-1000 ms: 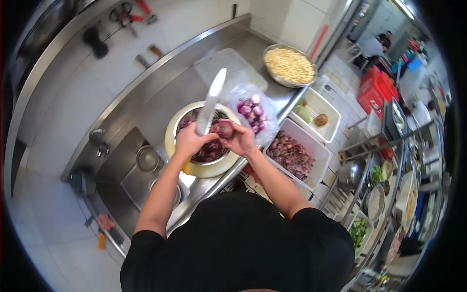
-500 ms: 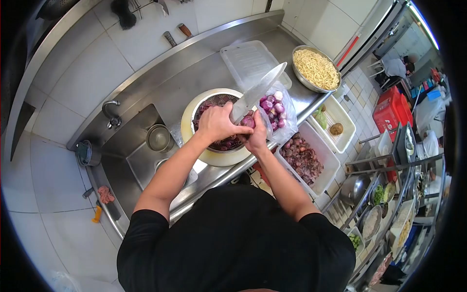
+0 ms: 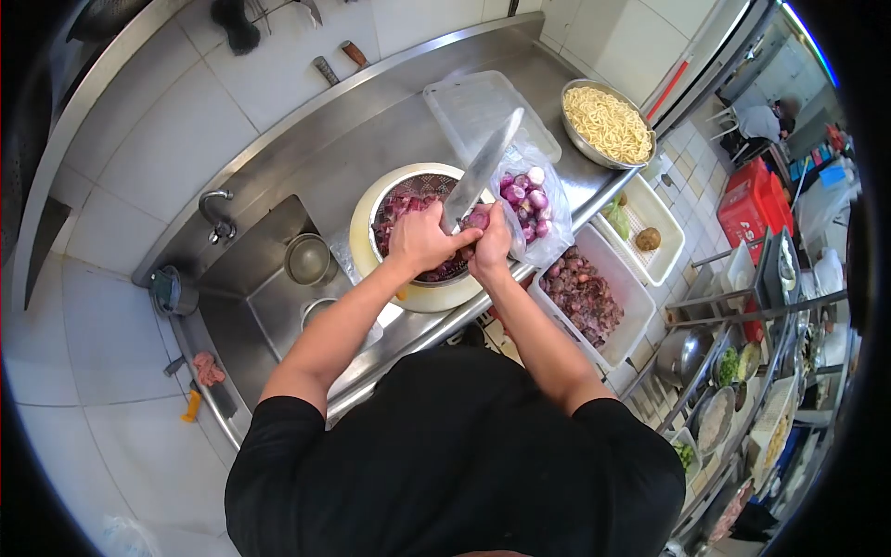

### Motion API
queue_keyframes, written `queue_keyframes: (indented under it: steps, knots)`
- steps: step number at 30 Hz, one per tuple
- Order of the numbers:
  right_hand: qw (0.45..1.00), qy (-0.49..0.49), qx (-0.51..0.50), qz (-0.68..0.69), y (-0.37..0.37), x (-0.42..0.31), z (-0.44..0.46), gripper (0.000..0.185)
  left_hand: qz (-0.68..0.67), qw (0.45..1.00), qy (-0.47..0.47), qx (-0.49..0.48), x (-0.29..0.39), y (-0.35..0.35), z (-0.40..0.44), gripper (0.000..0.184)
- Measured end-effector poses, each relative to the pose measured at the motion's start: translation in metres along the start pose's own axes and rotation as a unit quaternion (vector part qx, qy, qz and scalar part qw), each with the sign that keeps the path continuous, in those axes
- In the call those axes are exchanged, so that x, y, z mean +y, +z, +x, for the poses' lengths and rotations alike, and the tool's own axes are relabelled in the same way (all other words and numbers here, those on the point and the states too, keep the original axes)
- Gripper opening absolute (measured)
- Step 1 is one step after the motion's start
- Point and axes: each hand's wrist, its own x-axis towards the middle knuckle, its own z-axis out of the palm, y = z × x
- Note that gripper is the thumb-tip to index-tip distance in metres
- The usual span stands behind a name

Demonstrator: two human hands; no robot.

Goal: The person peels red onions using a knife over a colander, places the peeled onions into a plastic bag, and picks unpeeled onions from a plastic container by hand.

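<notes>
My left hand (image 3: pixel 419 239) is closed round the handle of a broad-bladed knife (image 3: pixel 484 167), its blade pointing up and away from me. Pinched in the fingers of my right hand (image 3: pixel 493 249) is a small red onion (image 3: pixel 475 221), close to the blade's base and my left thumb. Both hands are over a metal colander (image 3: pixel 388 209) with purple onion pieces in it, set on a round cream container (image 3: pixel 364 243). Just right of my hands, peeled red onions (image 3: pixel 525 200) lie in a clear plastic bag (image 3: pixel 555 237). The knife handle is hidden in my grip.
A white bin (image 3: pixel 640 320) of onion skins stands below the counter edge, beside a white basket (image 3: pixel 670 251). A bowl of noodles (image 3: pixel 608 125) and a clear lid (image 3: pixel 464 97) sit on the counter. The sink (image 3: pixel 264 306) is at left. A person (image 3: pixel 763 123) is far off at right.
The knife blade has tipped to a slightly steeper angle and shifted a little left. Both hands stay over the colander with the onion. The whole view has shifted slightly.
</notes>
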Motion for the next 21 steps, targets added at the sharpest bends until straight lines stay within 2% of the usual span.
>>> queue_keyframes:
  steps: [2,6,9,11,13,14,16,18,19,21]
  knots:
    - [0.992,-0.106,0.067,0.002,0.010,0.008,0.004,0.055,-0.042,0.999,-0.009,0.020,0.004,0.012,-0.008,0.080]
    - [0.989,-0.111,0.058,-0.077,0.015,-0.003,-0.008,0.053,0.007,1.000,-0.011,0.000,0.005,0.004,-0.006,0.076]
    - [0.992,0.098,-0.021,-0.072,0.006,-0.013,-0.001,0.053,0.038,0.999,0.007,-0.006,0.000,-0.002,-0.001,0.075]
    - [0.997,0.073,-0.002,-0.039,0.003,-0.001,0.011,0.052,0.017,1.000,-0.002,0.001,0.005,-0.002,-0.004,0.071]
    - [0.993,-0.080,0.042,-0.078,-0.007,0.031,0.028,0.050,-0.027,0.999,-0.019,0.023,0.005,0.012,-0.010,0.070]
    - [0.964,-0.218,0.073,-0.134,-0.013,0.057,0.042,0.049,-0.050,0.998,-0.028,0.036,0.005,0.017,-0.011,0.069]
    - [0.949,-0.269,0.088,-0.138,-0.004,0.058,0.035,0.049,-0.040,0.998,-0.025,0.029,0.006,0.015,-0.012,0.067]
    - [0.993,-0.097,0.051,-0.037,0.002,0.042,0.015,0.051,-0.016,1.000,-0.012,0.007,0.000,0.009,-0.011,0.067]
    - [0.993,0.061,0.029,-0.101,0.011,0.015,0.009,0.053,-0.007,1.000,-0.014,0.017,-0.002,0.011,-0.011,0.065]
    - [0.988,0.099,0.027,-0.112,0.016,0.011,0.013,0.055,0.013,0.999,-0.015,0.033,-0.004,0.017,-0.011,0.063]
